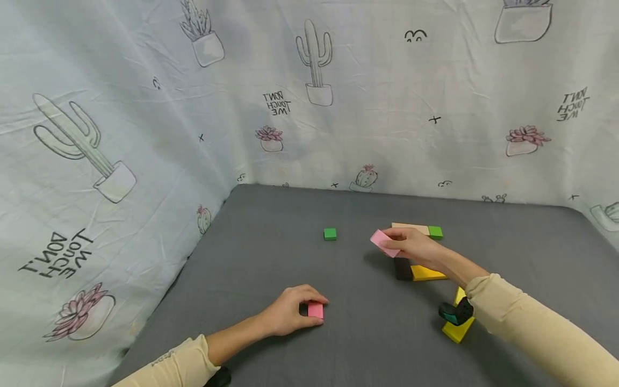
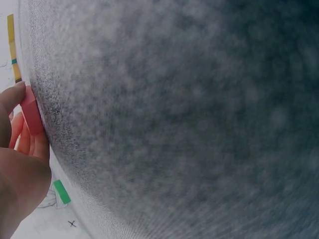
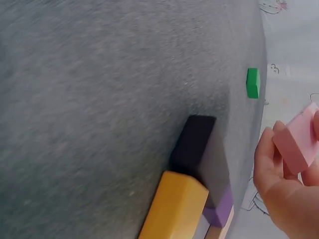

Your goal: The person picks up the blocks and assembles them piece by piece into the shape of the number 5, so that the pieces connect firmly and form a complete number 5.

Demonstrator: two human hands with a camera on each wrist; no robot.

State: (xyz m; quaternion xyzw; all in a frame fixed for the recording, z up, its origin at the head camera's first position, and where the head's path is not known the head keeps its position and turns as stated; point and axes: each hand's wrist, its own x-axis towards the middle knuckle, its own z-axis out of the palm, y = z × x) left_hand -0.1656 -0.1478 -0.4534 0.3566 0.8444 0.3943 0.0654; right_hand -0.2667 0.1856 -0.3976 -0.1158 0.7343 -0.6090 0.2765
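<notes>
My left hand (image 1: 290, 314) is low on the grey table, its thumb and fingers pinching a small pink block (image 1: 315, 310) from two sides. In the left wrist view the same pink block (image 2: 33, 112) sits at the fingertips, close to the table surface. My right hand (image 1: 416, 248) grips a lighter pink block (image 1: 381, 239), tilted and raised over the table, as its shadow below shows. Near that hand lie a black block (image 1: 403, 270) and an orange block (image 1: 427, 273), end to end. The right wrist view adds a purple block (image 3: 223, 208) beside the black one.
A green block (image 1: 330, 234) stands alone toward the back. Behind the right hand, a beige block (image 1: 403, 224) meets a lighter green block (image 1: 436, 232). A yellow block (image 1: 454, 332) lies under the right forearm, partly covered by the wrist camera (image 1: 456, 312). Printed cloth (image 1: 382, 107) hangs behind.
</notes>
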